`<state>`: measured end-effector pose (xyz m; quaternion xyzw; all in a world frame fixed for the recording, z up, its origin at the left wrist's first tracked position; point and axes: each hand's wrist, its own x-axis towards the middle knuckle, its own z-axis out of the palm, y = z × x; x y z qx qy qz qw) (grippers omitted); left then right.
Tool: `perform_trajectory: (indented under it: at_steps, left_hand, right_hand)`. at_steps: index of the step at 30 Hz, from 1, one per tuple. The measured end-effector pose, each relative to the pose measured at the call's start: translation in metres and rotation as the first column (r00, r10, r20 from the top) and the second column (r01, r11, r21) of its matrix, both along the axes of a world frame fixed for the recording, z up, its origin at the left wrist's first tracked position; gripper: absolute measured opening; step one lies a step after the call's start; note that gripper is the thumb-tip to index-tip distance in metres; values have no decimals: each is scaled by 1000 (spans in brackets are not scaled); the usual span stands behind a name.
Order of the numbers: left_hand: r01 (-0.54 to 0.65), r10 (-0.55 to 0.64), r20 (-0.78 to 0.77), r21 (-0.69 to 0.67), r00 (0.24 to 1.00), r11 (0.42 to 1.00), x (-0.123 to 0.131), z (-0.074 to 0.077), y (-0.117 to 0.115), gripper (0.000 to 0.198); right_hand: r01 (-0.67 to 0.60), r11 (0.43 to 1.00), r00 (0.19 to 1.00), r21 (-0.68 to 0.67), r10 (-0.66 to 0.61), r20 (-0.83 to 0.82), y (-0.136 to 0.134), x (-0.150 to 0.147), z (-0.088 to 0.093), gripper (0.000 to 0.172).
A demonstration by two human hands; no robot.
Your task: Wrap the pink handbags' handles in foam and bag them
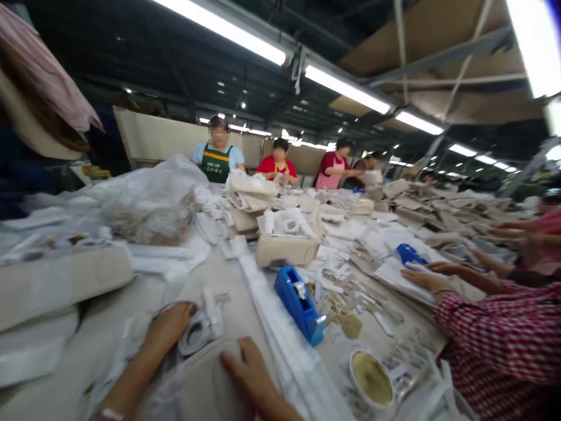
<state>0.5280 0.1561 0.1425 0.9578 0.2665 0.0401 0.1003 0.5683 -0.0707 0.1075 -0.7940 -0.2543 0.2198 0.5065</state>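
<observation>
Seemingly steadying beige bag (205, 377), 7 o'clock | right hand (252, 374) touching, left hand (170, 324) near; can't tell finger closure | next likely needs steadiness

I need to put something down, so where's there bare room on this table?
A strip of bare tabletop lies between the left hand and the long white strips; another patch lies between the left forearm and the large beige piece. Right of the blue tape dispenser, scraps crowd the surface.

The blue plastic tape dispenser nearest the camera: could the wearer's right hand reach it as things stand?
Likely yes: only flat white sheeting lies between the right hand and the blue dispenser, though that hand touches a smooth beige piece.
</observation>
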Motion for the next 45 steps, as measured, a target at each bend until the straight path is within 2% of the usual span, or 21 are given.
perform_trajectory:
  at_steps: [2, 5, 7, 8, 9, 10, 12, 14, 15, 17, 19, 21, 23, 25, 30, 36, 41, 43, 45]
  left_hand:
    - [-77, 79, -79, 20, 994, 997, -10, 4, -6, 37]
    - [-123, 134, -161, 72, 978, 990, -27, 9, -16, 37]
    - [-150, 170, -147, 140, 974, 979, -35, 20, -29, 36]
    - [-146, 163, -87, 172, 983, 974, -36, 27, -37, 34]
    - [-112, 114, 0, 187, 993, 976, -34, 34, -45, 32]
    - [-35, 17, 100, 180, 995, 983, -30, 41, -52, 30]
    - [241, -263, 259, 114, 929, 964, -17, 47, -62, 29]
    - [500, -487, 284, 30, 826, 865, -1, 43, -67, 28]
    - [570, -551, 255, -2, 794, 821, 5, 38, -67, 26]
    - [629, -614, 178, -44, 769, 776, 13, 25, -67, 24]
    - [656, -641, 146, -98, 754, 749, 14, 14, -64, 28]
    - [681, -657, 177, -174, 733, 712, 12, 11, -61, 29]
    - [692, -661, 204, -242, 722, 680, 11, 14, -59, 26]
    - [693, -664, 206, -288, 719, 661, 13, 19, -58, 25]
    - [675, -668, 156, -343, 727, 654, 18, 26, -60, 20]
    - [672, -690, 103, -365, 717, 644, 19, 19, -61, 13]
    - [690, -702, 76, -286, 708, 665, 21, 11, -65, 14]
    - [685, -694, 77, -266, 716, 678, 18, 11, -68, 14]
    - [671, -674, 81, -238, 735, 703, 15, 10, -70, 12]
  right_hand:
    - [-58, 998, 998, 10, 58, 16, -11, -7, 6, 32]
    - [-100, 994, 995, 51, 99, 14, -25, -15, 3, 38]
    - [-78, 996, 997, 46, 77, 13, -34, -23, -2, 44]
    - [-62, 997, 998, 40, 62, 16, -38, -27, -3, 48]
    - [-49, 998, 999, 35, 48, 23, -41, -31, -4, 51]
    - [-41, 999, 999, 32, 40, 31, -43, -34, -3, 54]
    - [-35, 999, 999, 27, 34, 32, -46, -38, 0, 57]
    - [-31, 999, 999, 31, 32, -15, -50, -37, 4, 61]
    - [-31, 998, 998, 47, 33, -60, -52, -36, 6, 62]
    - [-9, 995, 981, 103, 29, -190, -58, -31, 6, 61]
    - [51, 986, 937, 160, 8, -350, -64, -26, 3, 58]
    - [158, 971, 872, 179, -53, -487, -68, -19, -4, 56]
    - [261, 951, 812, 164, -125, -570, -69, -12, -9, 56]
    - [311, 939, 769, 147, -158, -619, -67, -5, -12, 55]
    - [295, 944, 687, 145, -104, -720, -58, 5, -7, 53]
    - [249, 961, 609, 122, -58, -791, -48, 0, -11, 59]
    - [162, 983, 627, 92, -30, -778, -28, 11, -13, 76]
    - [101, 986, 632, 134, 40, -774, -16, 17, -13, 81]
    - [39, 971, 640, 235, 157, -752, -4, 20, -16, 87]
